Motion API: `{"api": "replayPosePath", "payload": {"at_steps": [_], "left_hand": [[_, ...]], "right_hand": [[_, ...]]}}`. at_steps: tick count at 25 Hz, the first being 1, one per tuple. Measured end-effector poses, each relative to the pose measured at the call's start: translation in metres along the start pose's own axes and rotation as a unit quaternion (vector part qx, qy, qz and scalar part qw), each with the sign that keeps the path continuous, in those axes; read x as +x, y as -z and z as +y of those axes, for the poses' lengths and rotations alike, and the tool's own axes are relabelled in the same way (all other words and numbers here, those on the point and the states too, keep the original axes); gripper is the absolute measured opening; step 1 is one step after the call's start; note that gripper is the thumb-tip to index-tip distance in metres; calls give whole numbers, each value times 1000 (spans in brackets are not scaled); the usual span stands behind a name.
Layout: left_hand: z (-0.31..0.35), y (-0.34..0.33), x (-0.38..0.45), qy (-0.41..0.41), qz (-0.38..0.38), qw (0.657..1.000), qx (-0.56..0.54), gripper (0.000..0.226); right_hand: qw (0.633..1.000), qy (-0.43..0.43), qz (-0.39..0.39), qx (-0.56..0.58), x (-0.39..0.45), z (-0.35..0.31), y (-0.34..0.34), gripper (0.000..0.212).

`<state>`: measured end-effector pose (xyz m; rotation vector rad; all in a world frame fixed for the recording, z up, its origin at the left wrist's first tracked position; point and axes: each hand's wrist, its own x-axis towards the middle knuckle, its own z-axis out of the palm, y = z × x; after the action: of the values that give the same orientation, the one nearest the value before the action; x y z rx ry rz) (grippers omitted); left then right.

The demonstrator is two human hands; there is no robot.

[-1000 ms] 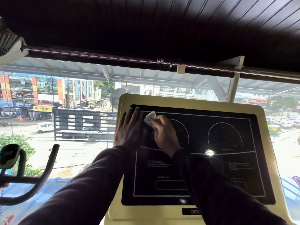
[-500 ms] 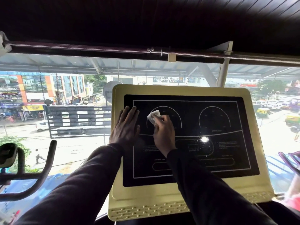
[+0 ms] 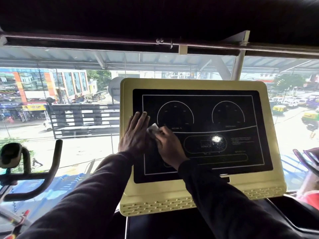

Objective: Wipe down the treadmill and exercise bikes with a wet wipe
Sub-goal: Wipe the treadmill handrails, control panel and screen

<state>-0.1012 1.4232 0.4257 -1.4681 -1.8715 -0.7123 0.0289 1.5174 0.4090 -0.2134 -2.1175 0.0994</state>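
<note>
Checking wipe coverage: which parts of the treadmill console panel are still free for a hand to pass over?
Free: the console panel right half around the right dial, and the bottom strip by the vent slots. Crowded: left edge, where the left hand rests flat and the right hand holds the wet wipe.

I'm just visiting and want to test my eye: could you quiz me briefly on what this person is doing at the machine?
1. True or false: the right hand holds the wipe against the dark screen.
2. What is the left hand doing? A) gripping the bike handlebar B) resting flat on the console's left edge C) hanging at the person's side
3. Which side of the treadmill console is the bike handlebar on?

Key: 1. true. 2. B. 3. The left.
</note>
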Motion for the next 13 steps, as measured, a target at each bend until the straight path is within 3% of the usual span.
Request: {"api": "replayPosePath", "payload": {"at_steps": [4, 5, 8, 9, 12, 13], "left_hand": [[5, 2, -1, 7, 5, 1000, -1, 67], [4, 2, -1, 8, 4, 1000, 2, 67], [3, 2, -1, 8, -8, 1000, 10, 67], [4, 2, -2, 7, -6, 1000, 12, 67], [4, 2, -4, 3, 1, 1000, 11, 67], [4, 2, -4, 0, -1, 1000, 14, 66]], "right_hand": [[978, -174, 119, 10, -6, 10, 2, 35], [978, -175, 115, 15, -10, 2, 0, 36], [998, -50, 31, -8, -30, -7, 0, 36], [998, -49, 28, -12, -32, -1, 4, 36], [983, -171, 73, -6, -36, 3, 9, 38], [985, -162, 53, -14, -39, -3, 8, 41]]}}
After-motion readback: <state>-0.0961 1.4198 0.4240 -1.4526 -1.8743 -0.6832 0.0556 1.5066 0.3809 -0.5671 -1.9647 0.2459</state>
